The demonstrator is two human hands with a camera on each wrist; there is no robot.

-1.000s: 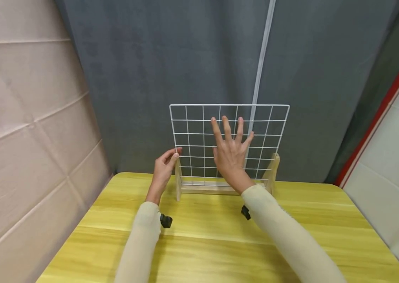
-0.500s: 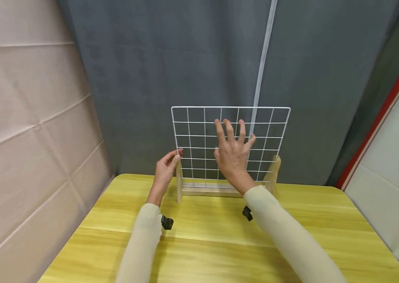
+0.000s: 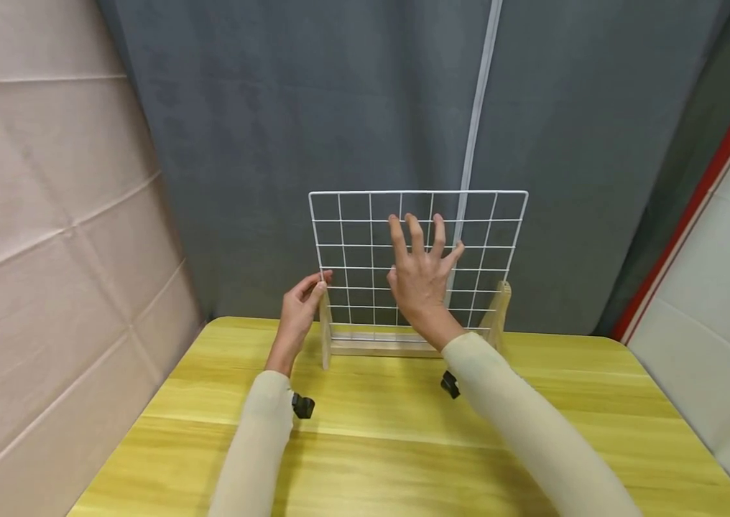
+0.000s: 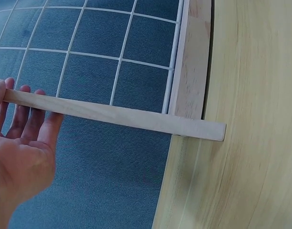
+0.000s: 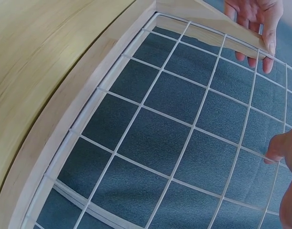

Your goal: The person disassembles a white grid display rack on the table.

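Yellow table (image 3: 371, 445) edge (grid (image 3: 352, 233) upright)

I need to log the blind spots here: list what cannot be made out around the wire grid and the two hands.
- Head view: the right hand covers the wire grid behind it; whether its fingertips touch the wires is unclear.
- Right wrist view: only one fingertip of that hand shows; the frame edge cuts off the rest.
- Left wrist view: the wooden upright hides the fingertips of the left hand.
- Head view: the black wrist devices are too small to identify.
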